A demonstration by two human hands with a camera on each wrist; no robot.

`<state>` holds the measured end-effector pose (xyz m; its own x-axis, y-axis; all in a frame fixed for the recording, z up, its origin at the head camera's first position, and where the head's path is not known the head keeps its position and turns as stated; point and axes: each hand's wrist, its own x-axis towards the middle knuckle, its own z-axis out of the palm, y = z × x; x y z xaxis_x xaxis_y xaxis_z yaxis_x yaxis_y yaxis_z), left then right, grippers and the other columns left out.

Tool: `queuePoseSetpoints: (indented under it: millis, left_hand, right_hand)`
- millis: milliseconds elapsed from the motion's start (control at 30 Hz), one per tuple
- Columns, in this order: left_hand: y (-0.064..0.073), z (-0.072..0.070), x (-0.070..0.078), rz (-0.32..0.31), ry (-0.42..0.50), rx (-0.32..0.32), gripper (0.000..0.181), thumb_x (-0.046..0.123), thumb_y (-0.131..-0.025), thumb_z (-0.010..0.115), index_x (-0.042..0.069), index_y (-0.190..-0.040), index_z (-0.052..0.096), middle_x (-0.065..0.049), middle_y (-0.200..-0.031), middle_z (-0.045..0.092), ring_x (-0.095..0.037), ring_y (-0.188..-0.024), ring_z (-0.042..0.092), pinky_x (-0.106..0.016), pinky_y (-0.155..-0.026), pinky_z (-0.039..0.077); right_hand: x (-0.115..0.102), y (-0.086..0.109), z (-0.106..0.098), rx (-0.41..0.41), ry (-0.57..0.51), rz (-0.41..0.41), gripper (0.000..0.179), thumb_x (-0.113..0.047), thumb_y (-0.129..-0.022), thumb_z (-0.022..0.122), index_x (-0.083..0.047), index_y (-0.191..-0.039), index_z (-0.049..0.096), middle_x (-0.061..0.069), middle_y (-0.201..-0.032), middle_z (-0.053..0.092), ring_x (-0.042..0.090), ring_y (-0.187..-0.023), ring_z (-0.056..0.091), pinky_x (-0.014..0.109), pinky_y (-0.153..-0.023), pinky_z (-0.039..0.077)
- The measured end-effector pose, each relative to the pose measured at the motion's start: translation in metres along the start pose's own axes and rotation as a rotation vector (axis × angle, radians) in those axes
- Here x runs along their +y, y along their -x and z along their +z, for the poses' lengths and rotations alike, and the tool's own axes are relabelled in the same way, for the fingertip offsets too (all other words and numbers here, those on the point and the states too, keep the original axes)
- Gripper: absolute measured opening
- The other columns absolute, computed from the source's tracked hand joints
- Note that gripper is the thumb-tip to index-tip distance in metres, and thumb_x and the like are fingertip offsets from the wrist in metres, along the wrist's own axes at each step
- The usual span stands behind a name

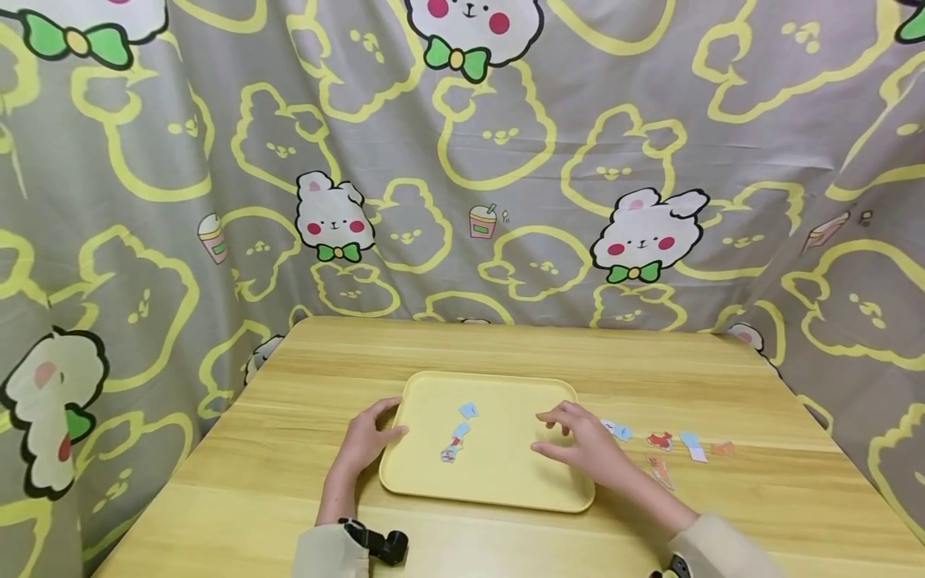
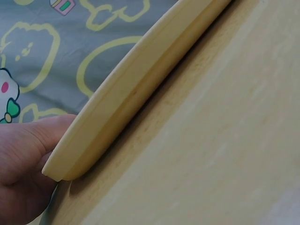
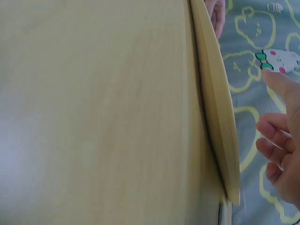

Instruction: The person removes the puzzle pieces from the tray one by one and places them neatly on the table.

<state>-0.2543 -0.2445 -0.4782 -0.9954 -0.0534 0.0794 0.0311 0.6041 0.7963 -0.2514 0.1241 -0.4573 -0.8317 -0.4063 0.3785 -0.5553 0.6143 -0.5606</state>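
Left hand (image 1: 372,437): I have it at the tray's left edge, thumb over the rim and fingers outside, clamped on the tray (image 1: 506,494). The left wrist view agrees: the rim sits between thumb and fingers.

Right hand (image 1: 581,440): over the tray's right edge, thumb and fingers apart, fingers slightly bent, nothing between them.

On the tray, left of its middle: a loose blue piece (image 1: 468,410) toward the far edge; nearer me, a short strip (image 1: 454,445) in blue, red and a printed picture. Too small to tell how many pieces make it up. A gap separates the two.

On the table (image 1: 506,345), beyond the tray's right edge: a blue-and-white piece (image 1: 617,429) nearest the tray, then a red piece (image 1: 660,440), an orange piece (image 1: 660,472) toward the near edge, a tall blue-white piece (image 1: 692,446), and a pale orange piece (image 1: 723,449) farthest right.

Step, my judgement: partway through laying flat pieces together on the tray, left hand steadying it. Next move probably calls for either closing the gap at the strip or a fine fingertip pinch on one of the table pieces; they look thin and could slide.
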Motion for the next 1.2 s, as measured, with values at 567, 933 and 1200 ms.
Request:
queuePoseSetpoints:
  millis: [567, 933, 1200]
  left_hand:
    - [0.0, 0.0, -0.001, 0.003, 0.017, 0.003, 0.053, 0.011, -0.086, 0.074, 0.007, -0.136, 0.057, -0.019, -0.143, 0.054, -0.041, -0.139, 0.043, -0.055, -0.116, 0.034]
    - [-0.001, 0.0, -0.001, 0.001, 0.019, 0.011, 0.053, 0.011, -0.085, 0.074, 0.008, -0.136, 0.057, -0.02, -0.143, 0.054, -0.041, -0.139, 0.043, -0.055, -0.116, 0.034]
    - [0.001, 0.0, 0.0, 0.003, 0.019, 0.006, 0.053, 0.012, -0.086, 0.074, 0.008, -0.136, 0.057, -0.02, -0.143, 0.054, -0.041, -0.138, 0.043, -0.056, -0.116, 0.034]
  right_hand:
    - [-0.04, -0.033, 0.044, -0.102, 0.056, -0.034, 0.058, -0.044, -0.078, 0.079, -0.004, -0.118, 0.069, 0.002, -0.098, 0.063, 0.01, -0.074, 0.045, 0.016, -0.06, 0.036]
    - [-0.056, -0.048, 0.067, -0.157, 0.206, -0.022, 0.068, -0.056, -0.072, 0.079, -0.004, -0.115, 0.07, 0.001, -0.1, 0.062, 0.015, -0.09, 0.057, 0.031, -0.075, 0.048]
    - [-0.059, -0.053, 0.076, -0.198, 0.26, -0.022, 0.072, -0.06, -0.069, 0.079, -0.004, -0.114, 0.07, 0.003, -0.099, 0.061, 0.015, -0.087, 0.054, 0.031, -0.073, 0.047]
